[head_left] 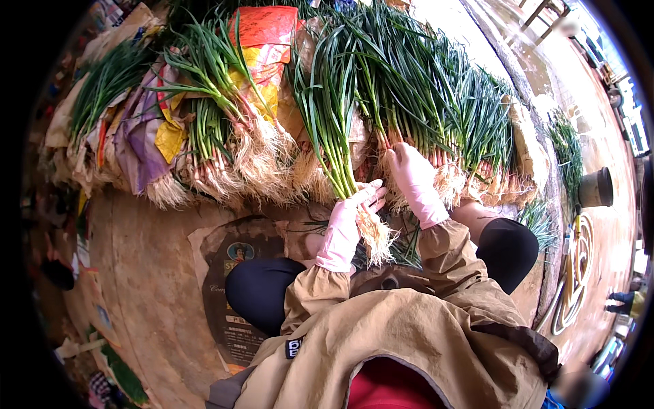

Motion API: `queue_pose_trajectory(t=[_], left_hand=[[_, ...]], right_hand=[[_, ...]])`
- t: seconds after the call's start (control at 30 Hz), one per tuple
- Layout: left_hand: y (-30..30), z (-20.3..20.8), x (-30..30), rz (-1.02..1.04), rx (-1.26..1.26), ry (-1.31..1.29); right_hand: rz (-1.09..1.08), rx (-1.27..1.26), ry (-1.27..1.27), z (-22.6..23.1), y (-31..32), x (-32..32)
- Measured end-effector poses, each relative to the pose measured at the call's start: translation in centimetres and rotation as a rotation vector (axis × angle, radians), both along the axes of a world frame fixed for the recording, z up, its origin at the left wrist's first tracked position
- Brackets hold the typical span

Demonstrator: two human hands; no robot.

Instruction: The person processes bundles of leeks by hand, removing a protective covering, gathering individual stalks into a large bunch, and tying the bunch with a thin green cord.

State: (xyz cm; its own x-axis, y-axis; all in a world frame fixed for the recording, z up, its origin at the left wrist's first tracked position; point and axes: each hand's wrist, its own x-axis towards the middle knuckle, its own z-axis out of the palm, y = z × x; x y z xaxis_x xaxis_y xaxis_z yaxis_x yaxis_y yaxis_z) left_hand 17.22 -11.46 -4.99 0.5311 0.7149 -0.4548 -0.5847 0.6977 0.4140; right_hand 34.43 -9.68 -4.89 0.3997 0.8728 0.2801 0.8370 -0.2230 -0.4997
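Note:
My left hand [349, 218], in a pale pink glove, is closed round the lower stems of a bunch of green garlic [334, 153]. The long leaves of that bunch lean away from me, and its pale roots [375, 237] hang below my hand. My right hand [411, 176], gloved alike, pinches the reddish stem of a green garlic plant at the near edge of a big heap of green garlic [429, 102]. Its fingertips are partly hidden among the stems.
Left of the heap, more green garlic [262, 153] lies on printed sacks, one of them purple [139, 140]. A flattened dark sack [238, 307] covers the floor by my left knee [262, 293]. At the right are a dark bucket [597, 188] and a coiled hose [575, 273].

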Motion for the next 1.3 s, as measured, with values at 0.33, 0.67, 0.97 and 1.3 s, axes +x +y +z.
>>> queue_pose_trajectory(t=[0.33,0.67,0.97,1.3], left_hand=[[-0.2,1.4,-1.1,0.000,0.099,-0.041],[-0.4,1.2,-0.4,-0.104,0.023,0.051],[-0.5,0.3,-0.1,-0.030,-0.103,-0.290],[-1.0,0.4,-0.3,-0.085,0.075,0.205]], right_hand=[[-0.033,0.067,0.119,9.4,2.8,1.7],[0.307,-0.344,1.922,-1.3,-1.7,-1.9],[0.245,0.208,0.756,-4.6,0.5,-2.5],[0.157,-0.069,0.893,-1.4,1.7,-3.1]])
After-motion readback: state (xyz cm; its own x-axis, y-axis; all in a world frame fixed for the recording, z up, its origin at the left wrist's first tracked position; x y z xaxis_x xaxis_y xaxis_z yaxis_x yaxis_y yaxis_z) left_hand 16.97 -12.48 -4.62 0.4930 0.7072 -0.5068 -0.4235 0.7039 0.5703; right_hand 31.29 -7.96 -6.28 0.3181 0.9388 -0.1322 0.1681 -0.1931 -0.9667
